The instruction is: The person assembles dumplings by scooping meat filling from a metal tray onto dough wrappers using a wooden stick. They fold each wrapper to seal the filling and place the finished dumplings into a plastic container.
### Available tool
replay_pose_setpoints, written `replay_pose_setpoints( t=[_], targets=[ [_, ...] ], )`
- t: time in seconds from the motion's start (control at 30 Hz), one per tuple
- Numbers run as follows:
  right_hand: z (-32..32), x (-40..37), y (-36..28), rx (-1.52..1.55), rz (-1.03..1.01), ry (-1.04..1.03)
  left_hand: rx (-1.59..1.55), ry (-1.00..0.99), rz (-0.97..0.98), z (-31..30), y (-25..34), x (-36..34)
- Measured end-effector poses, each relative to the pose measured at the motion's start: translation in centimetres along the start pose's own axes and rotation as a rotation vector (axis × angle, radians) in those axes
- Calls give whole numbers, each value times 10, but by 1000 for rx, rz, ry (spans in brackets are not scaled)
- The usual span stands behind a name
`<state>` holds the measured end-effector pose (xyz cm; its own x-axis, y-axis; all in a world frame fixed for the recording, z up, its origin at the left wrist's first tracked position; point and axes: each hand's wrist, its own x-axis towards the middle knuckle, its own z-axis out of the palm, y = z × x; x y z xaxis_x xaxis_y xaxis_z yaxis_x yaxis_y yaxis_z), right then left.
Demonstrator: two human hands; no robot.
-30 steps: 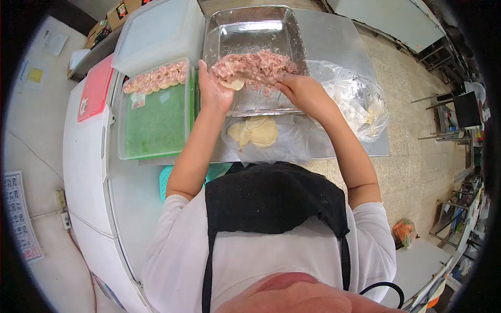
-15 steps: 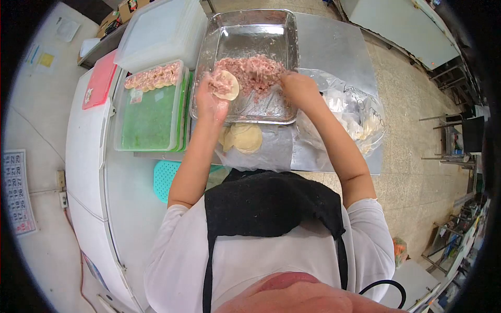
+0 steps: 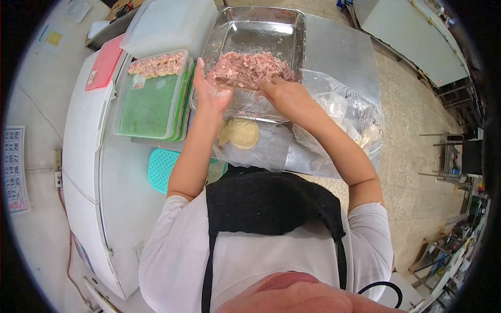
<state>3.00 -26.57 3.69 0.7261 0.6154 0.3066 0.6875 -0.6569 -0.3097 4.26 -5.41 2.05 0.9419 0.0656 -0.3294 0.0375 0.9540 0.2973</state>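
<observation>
Your left hand [image 3: 213,96] is opened with the palm up, over the near left part of the shiny rectangular metal tray [image 3: 255,35]; what lies on the palm cannot be made out. Your right hand [image 3: 286,97] pinches a thin, flat, brownish tool [image 3: 236,83], which reaches across toward your left palm; whether they touch, you cannot tell. Just beyond both hands, inside the tray, is the heap of pink minced meat [image 3: 251,65]. Nearer you than the left hand, round pale-yellow dough wrappers [image 3: 243,134] lie on clear plastic sheeting [image 3: 272,148]. Left of that hand sits a green-bottomed translucent plastic box [image 3: 148,107], with meat-topped pieces [image 3: 159,65] lined along its far end. A clear plastic bag [image 3: 339,112] lies beside your right wrist.
</observation>
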Motion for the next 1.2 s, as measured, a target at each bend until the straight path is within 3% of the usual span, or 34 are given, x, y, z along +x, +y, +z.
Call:
replay_pose_setpoints(
  t=[0.07, 0.13, 0.2, 0.23, 0.3, 0.33, 0.4, 0.43, 0.5, 0.53, 0.6, 0.63, 0.7, 0.73, 0.8, 0.83, 0.9, 0.97, 1.0, 1.13, 1.2],
  targets=[
    [-12, 3, 8, 17, -22, 11, 5, -71, -35, -5, 7, -4],
    [-38, 2, 15, 420, 137, -47, 26, -139, -85, -6, 11, -13],
    [-36, 2, 24, 450, 156, -68, 694, -308, 125, 1, 10, -24],
    [-36, 2, 26, 479, 177, -89, 690, -310, 124, 5, 12, -25],
    [-43, 0, 19, 556, 221, -181, 1297, -460, 364, 9, 23, -27],
    [-48, -1, 12, 637, 265, -271, 1296, -461, 369, 9, 27, -27],
    [-58, -3, -3, 597, 188, -234, 1538, -651, 547, 13, 33, -26],
    [-59, -4, -9, 560, 117, -198, 1537, -653, 546, 19, 38, -29],
    [-38, -3, -17, 557, 65, -142, 1586, -670, 50, 32, 49, -34],
    [-26, -3, -20, 554, 6, -87, 1580, -674, 50, 29, 53, -32],
    [-15, 2, -18, 505, -4, -124, 1724, -996, 148, 24, 63, -21],
    [-11, 4, -15, 465, -14, -161, 1716, -1002, 150, 16, 65, -15],
    [-9, 11, -5, 331, 10, -97, 1882, -886, 506, 0, 67, -4],
    [-9, 15, -6, 203, 27, -29, 1876, -891, 507, -3, 70, 2],
    [-8, 14, -34, 65, 80, 62, 1667, -492, -9, -3, 78, 12],
    [-8, 14, -52, -68, 133, 149, 1664, -499, -8, -6, 81, 16],
    [12, 20, -60, -55, 91, 184, 1611, -555, 121, -15, 87, 23],
    [42, 23, -31, -164, 261, 58, 1672, -575, 111, -16, 101, 22],
    [41, 17, -20, -383, 416, -84, 1731, -582, 124, -12, 109, 22],
    [26, 0, -33, -185, 588, -57, 1810, -552, 15, 0, 150, -3],
    [15, 3, -54, 300, 583, 221, 1751, -846, 478, -2, 161, -6]
  ],
)
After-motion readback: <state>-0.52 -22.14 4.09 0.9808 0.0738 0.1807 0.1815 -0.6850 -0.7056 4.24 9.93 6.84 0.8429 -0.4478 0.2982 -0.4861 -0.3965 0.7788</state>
